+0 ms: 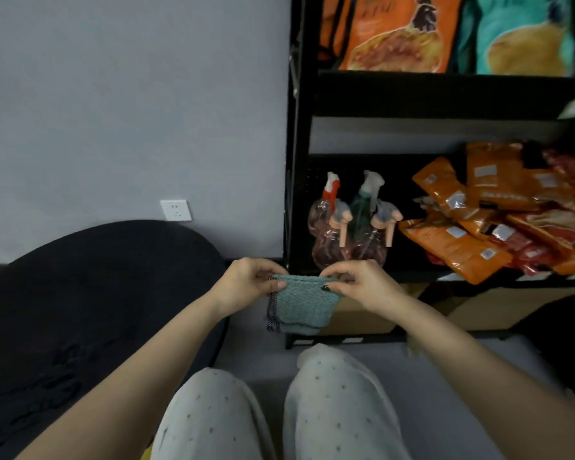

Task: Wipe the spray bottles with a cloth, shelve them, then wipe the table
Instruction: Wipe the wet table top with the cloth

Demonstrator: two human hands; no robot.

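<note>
Cloth [299, 307]: teal knitted square, held up in the air above the person's knees, its top edge stretched between both hands, a dark fringe hanging at its left side
Left hand [246, 282]: thumb and fingers pinched together on the cloth's upper left corner
Right hand [356, 283]: fingers curled, pinching the upper right corner
Spray bottles [349, 227]: four, clustered upright at the left end of the black shelf [445, 94], just beside a heap of orange packets [462, 247]
Table [90, 293]: dark round top to the left, well apart from the shelf
Stage, as I judge it: bottles look shelved; wiping the table is probably what remains
Risk: the hands are close in front of the bottles, so a careless swing toward the table could knock the nearest one over
Risk: a loosely folded cloth may bunch and drag its fringe, leaving the dark top streaked
</note>
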